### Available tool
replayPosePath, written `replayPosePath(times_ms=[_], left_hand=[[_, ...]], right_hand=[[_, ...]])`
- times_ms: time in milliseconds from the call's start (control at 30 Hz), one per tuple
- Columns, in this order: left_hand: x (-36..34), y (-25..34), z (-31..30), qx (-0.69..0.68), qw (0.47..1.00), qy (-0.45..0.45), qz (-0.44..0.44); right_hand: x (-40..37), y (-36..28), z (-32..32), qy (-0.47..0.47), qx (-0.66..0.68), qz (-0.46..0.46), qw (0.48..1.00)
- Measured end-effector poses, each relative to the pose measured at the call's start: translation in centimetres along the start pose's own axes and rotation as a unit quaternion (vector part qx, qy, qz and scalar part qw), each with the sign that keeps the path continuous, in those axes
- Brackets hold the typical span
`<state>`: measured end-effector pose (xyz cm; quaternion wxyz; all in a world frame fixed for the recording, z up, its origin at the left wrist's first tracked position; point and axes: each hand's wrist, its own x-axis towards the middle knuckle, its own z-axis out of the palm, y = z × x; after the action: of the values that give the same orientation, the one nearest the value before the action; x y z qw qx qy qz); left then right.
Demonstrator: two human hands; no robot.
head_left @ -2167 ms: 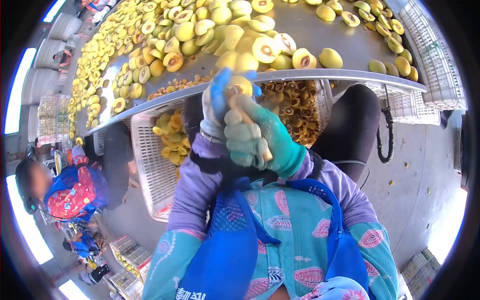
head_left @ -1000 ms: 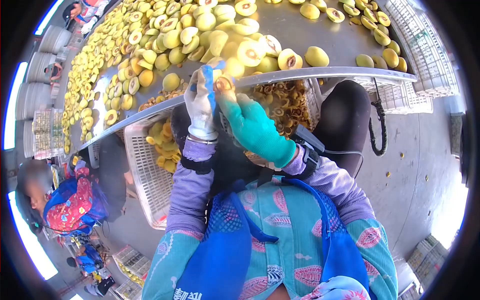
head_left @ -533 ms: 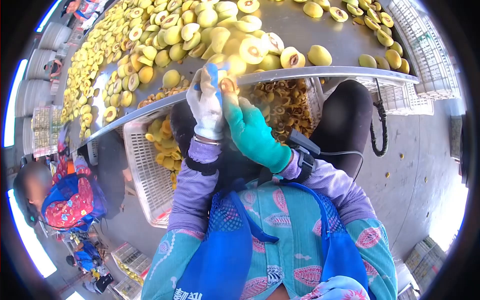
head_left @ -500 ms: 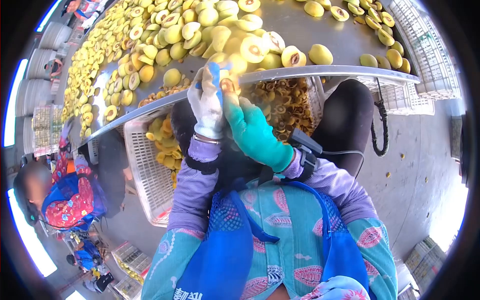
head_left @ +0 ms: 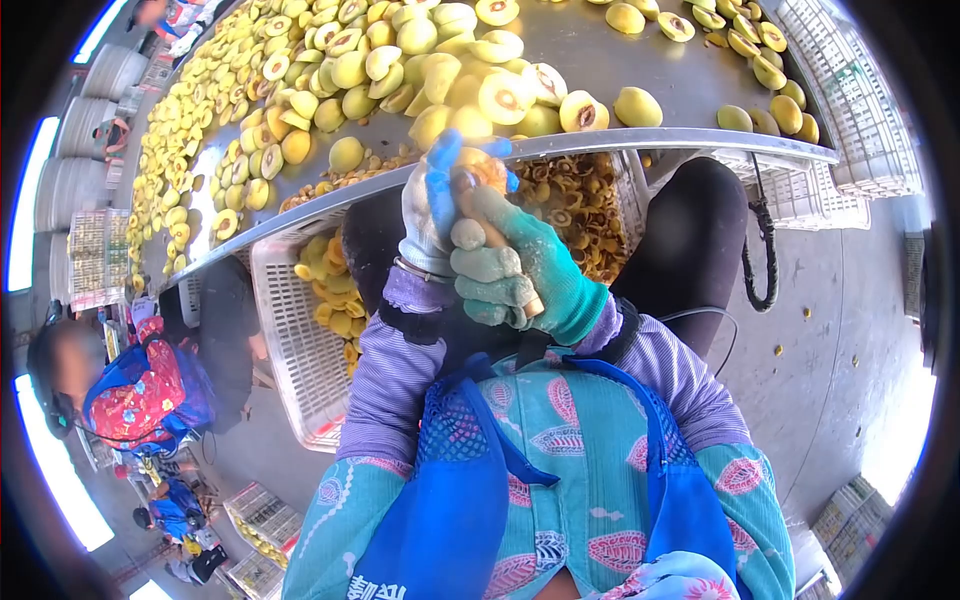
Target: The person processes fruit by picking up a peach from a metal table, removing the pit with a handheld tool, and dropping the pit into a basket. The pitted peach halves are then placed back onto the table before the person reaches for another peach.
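My left hand [head_left: 428, 215], in a white glove with blue fingertips, is closed round a yellow fruit half [head_left: 482, 168] at the table's front edge. My right hand [head_left: 515, 262], in a green glove with greyish fingers, is wrapped round a tool with a wooden handle [head_left: 533, 307]. The tool's upper end meets the fruit, partly hidden by my fingers and blurred. Halved yellow fruits [head_left: 418, 35] are heaped on the metal table [head_left: 690, 90] just beyond my hands.
Below the table edge are a white crate [head_left: 295, 340] with yellow fruit pieces and a container of brownish scraps [head_left: 585, 205]. White crates [head_left: 850, 100] stand at the right. A co-worker [head_left: 140, 385] sits at the left.
My right hand has turned and its fingers now show curled round the wooden handle. My left hand has moved slightly right and down. The co-worker at the left has shifted their arms.
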<state>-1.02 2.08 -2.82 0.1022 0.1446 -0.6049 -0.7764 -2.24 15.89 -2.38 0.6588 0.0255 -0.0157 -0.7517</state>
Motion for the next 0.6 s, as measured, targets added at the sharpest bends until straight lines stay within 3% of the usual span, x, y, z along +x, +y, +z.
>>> replayPosePath(times_ms=[67, 167, 267, 300, 367, 400, 500, 600], left_hand=[[-0.2, 0.7, 0.4, -0.020, 0.997, 0.009, -0.070], [-0.2, 0.9, 0.6, 0.088, 0.995, -0.048, 0.004], [0.3, 1.5, 1.3, -0.010, 0.995, -0.080, -0.061], [0.1, 1.4, 1.1, 0.000, 0.995, -0.094, -0.035], [-0.1, 0.9, 0.6, 0.019, 0.992, -0.123, 0.021], [-0.6, 1.2, 1.1, -0.094, 0.989, -0.095, -0.063], [-0.7, 0.1, 1.2, -0.032, 0.996, 0.021, -0.075], [-0.4, -2.1, 0.3, -0.142, 0.980, -0.016, -0.138]], right_hand=[[-0.2, 0.1, 0.1, -0.009, -0.006, -0.009, 1.000], [-0.8, 0.4, 0.4, 0.010, -0.022, -0.007, 1.000], [-1.4, 0.8, 1.3, 0.075, -0.103, -0.016, 0.992], [-1.6, 0.9, 1.6, 0.103, -0.139, -0.022, 0.985], [-1.3, 1.0, 0.4, -0.016, -0.020, -0.017, 1.000], [-1.2, 1.0, 0.0, -0.075, 0.039, -0.013, 0.996], [-1.3, 1.1, -0.3, -0.065, 0.035, -0.022, 0.997], [-1.6, 1.3, -0.3, -0.070, -0.010, -0.022, 0.997]])
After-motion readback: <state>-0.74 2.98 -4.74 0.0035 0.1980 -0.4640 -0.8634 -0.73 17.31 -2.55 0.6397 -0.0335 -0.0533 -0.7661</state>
